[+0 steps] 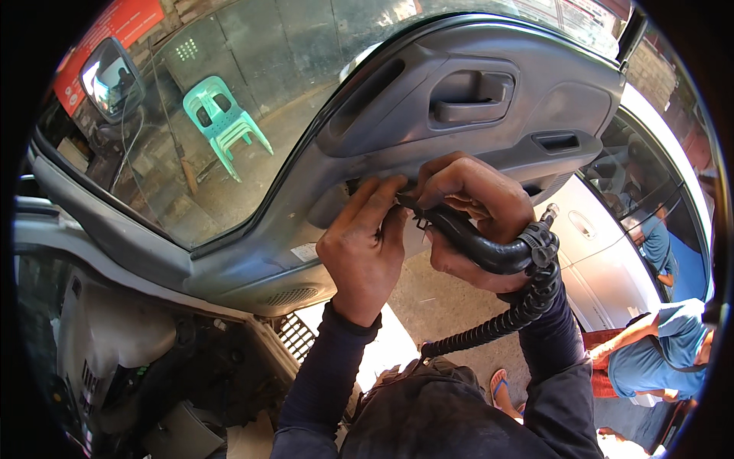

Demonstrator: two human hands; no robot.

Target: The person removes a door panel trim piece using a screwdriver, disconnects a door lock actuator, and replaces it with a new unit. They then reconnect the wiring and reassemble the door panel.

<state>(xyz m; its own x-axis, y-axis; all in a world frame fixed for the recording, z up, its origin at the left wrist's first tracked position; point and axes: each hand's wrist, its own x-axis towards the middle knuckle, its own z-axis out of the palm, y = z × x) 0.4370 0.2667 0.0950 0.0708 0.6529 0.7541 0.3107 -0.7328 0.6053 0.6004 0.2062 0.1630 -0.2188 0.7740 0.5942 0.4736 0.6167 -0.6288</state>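
Observation:
My right hand is closed around a curved, glossy black hose in front of the car door panel. My left hand pinches at the hose's far end, its fingertips almost meeting the right ones. Exactly what lies between those fingertips is partly hidden. A small dark clip shows just below the hose end. At the near bend, a black clamp joins a ribbed black tube, which curves down over my right forearm toward my body.
The door stands open, with a door handle above my hands and a side mirror at far left. Beyond the window are green stacked plastic chairs. A light-coloured car stands to the right, near a person in a blue shirt.

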